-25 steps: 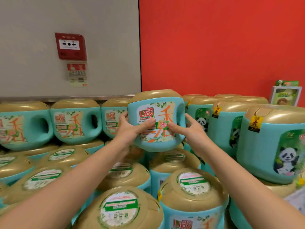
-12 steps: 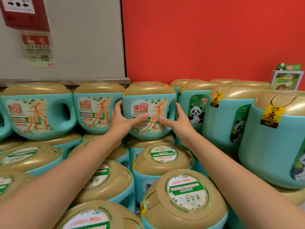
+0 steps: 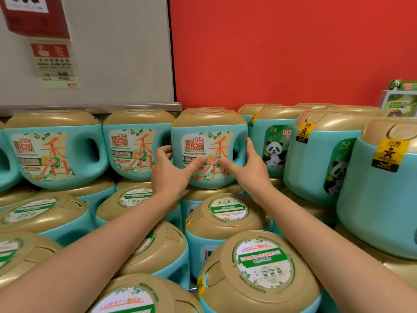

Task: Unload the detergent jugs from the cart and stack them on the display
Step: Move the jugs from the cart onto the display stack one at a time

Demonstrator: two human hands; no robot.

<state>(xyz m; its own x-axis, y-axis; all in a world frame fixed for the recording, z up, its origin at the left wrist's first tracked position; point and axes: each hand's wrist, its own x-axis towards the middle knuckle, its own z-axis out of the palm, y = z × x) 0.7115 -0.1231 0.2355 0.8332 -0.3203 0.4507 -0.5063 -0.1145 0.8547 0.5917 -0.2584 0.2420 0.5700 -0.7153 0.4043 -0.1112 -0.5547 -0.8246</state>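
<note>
There, clasped from both sides: the squat teal plastic detergent jug with gold lid and orange-lettered Liby label (image 3: 196, 144). Curled the left hand (image 3: 171, 173) round its left flank, thumb pressed flat on the front label. Wrapped the right hand (image 3: 250, 171) round its right flank by the handle hole, thumb likewise on the label. So, both hands clamped on that one jug.

Stood upright, label forward, in the top row at the back edge of the stacked display, over the tier of gold-lidded teal jugs (image 3: 228, 213) beneath. Sat just beside a matching teal jug with the same label (image 3: 133, 145) on the left and a teal jug with a panda label (image 3: 274, 150) on the right; touching them or not, could not tell.

Backed by a red wall (image 3: 282, 53) on the right and a grey wall panel (image 3: 117, 53) on the left, with a red alarm box (image 3: 33, 19) at the panel's upper left corner.
</note>
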